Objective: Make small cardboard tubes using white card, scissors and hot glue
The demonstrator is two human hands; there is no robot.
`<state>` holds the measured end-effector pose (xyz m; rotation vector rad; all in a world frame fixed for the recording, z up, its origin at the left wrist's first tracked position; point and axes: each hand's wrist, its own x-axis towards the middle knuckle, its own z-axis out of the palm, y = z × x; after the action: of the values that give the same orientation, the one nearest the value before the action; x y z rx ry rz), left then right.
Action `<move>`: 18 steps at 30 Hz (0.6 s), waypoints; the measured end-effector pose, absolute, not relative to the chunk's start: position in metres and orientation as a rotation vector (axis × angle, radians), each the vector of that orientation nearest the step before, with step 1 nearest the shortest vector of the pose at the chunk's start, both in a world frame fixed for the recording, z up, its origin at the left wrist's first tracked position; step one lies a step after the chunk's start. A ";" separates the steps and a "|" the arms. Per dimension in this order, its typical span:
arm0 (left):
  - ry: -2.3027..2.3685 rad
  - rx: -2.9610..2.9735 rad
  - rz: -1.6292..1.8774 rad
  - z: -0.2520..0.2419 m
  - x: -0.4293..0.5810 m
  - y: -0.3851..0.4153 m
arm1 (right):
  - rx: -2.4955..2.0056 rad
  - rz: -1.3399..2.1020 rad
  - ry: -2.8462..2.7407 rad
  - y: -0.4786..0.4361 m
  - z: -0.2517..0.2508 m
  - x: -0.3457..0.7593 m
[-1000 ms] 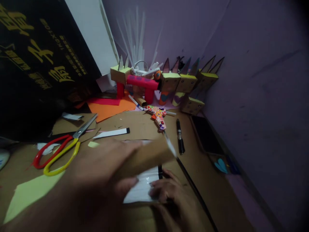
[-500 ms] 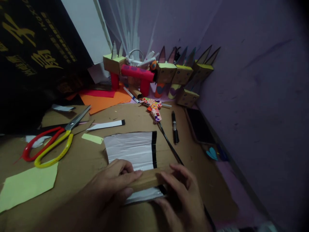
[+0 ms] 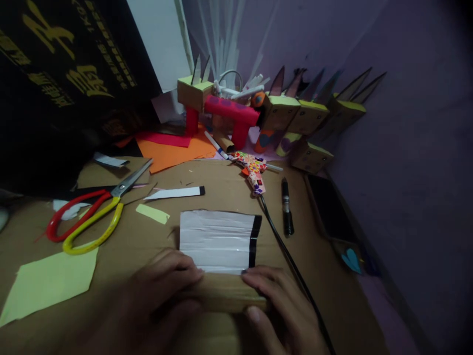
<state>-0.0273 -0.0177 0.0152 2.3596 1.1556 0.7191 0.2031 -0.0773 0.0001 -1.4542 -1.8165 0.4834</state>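
Cluttered brown cardboard (image 3: pixel 225 190) — dim purple wall (image 3: pixel 414 177)

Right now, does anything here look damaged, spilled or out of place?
The white sheet in front of you is creased side to side instead of smooth, and a pale yellow-green scrap lies loose beside the scissors, looking like litter. I see no spill.

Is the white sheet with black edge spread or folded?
The far part of the white sheet is spread: its creased face shows uncovered. At the brown cardboard piece, I cannot tell.
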 end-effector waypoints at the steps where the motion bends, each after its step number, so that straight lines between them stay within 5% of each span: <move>1: 1.173 2.377 0.723 0.015 -0.025 -0.018 | -1.455 0.475 -1.809 -0.076 -0.001 0.203; 18: 1.287 2.390 0.671 0.006 -0.036 -0.017 | -1.391 0.606 -1.823 -0.069 -0.004 0.210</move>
<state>-0.0365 -0.0165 0.0063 2.3900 1.2867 0.6712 0.2100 -0.0694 -0.0043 -1.3913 -1.8234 0.6058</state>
